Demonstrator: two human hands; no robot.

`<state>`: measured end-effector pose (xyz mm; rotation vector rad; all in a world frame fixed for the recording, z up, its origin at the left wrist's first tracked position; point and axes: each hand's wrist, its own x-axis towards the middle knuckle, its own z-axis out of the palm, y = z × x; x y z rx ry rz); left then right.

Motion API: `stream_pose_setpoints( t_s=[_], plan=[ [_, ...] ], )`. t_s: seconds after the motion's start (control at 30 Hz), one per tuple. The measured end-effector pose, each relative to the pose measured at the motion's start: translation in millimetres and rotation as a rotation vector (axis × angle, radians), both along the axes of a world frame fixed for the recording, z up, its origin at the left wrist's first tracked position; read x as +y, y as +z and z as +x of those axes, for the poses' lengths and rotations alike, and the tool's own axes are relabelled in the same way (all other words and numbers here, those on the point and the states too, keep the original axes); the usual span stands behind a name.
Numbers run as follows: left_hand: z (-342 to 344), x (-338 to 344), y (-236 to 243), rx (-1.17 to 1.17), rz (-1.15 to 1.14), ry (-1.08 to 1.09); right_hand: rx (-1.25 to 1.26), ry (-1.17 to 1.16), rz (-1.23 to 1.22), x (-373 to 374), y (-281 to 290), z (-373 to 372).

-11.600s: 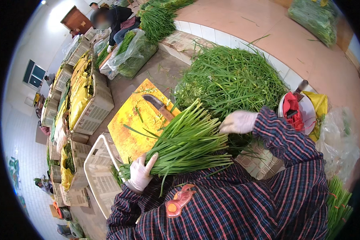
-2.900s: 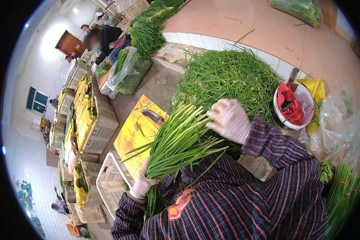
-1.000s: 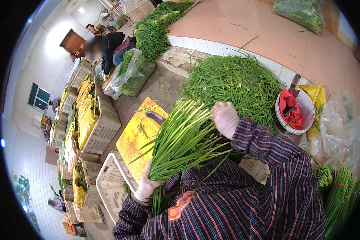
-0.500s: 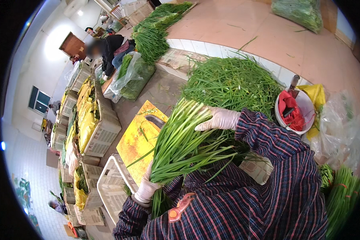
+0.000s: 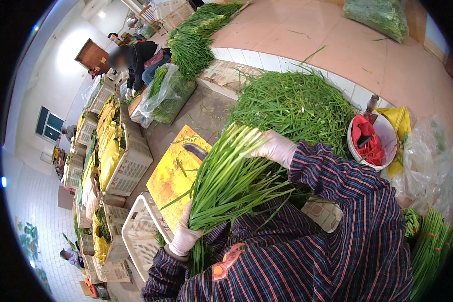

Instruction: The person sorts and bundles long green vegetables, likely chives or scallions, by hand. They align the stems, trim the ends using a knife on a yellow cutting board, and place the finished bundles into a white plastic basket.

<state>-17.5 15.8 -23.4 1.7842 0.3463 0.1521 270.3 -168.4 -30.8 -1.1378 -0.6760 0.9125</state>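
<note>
A loose bunch of garlic chives (image 5: 224, 181) lies across my lap, its pale stem ends up and to the right, its green leaves fanning down. My gloved left hand (image 5: 187, 234) is closed around the leafy lower left part; some leaves hang below it. At the pale ends, my gloved right hand (image 5: 277, 147) grips stems, its fingertips partly hidden among them. Just beyond the bunch is a stained yellow board (image 5: 171, 176) with a dark curved piece at its right edge. A large heap of loose chives (image 5: 294, 103) lies past my right hand.
To the right, a white bucket (image 5: 356, 147) holds red material, beside clear plastic (image 5: 425, 166). Tied chive bundles (image 5: 430, 241) lie at lower right. A white crate (image 5: 133, 229) stands left of the board; filled crates (image 5: 128, 171) line the left. Another person (image 5: 146, 63) bends over far left.
My right hand has shifted slightly left and its fingers have moved further in among the stem ends. My left hand stays around the bunch. The far person's arms have moved a little.
</note>
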Motion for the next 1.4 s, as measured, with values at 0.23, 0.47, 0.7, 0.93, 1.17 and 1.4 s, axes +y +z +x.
stream_pose_setpoints(
  t_s=[0.23,0.47,0.7,0.93,1.17,1.4],
  plan=[
    [-2.6,5.4,3.8,0.046,-0.001,0.015,0.142,0.05,0.023,0.3,-12.5,-2.1],
    [-4.4,9.7,-2.7,0.098,-0.074,0.003,-0.008,0.142,-0.203,-11.6,-5.1,7.7],
    [-21.1,29.1,-19.5,0.082,-0.408,0.067,-0.502,-0.416,-0.425,-55.5,-47.9,85.3],
    [-23.8,33.2,-25.6,0.016,-0.524,0.027,-0.69,-0.02,-0.41,-16.9,-17.3,9.5],
    [-14.2,14.3,-3.4,0.023,0.014,-0.012,-0.161,0.202,-0.192,7.7,-73.8,18.7],
    [-12.5,10.2,4.5,0.021,0.181,-0.073,0.464,-0.105,-0.238,9.2,-54.4,2.2]
  ],
)
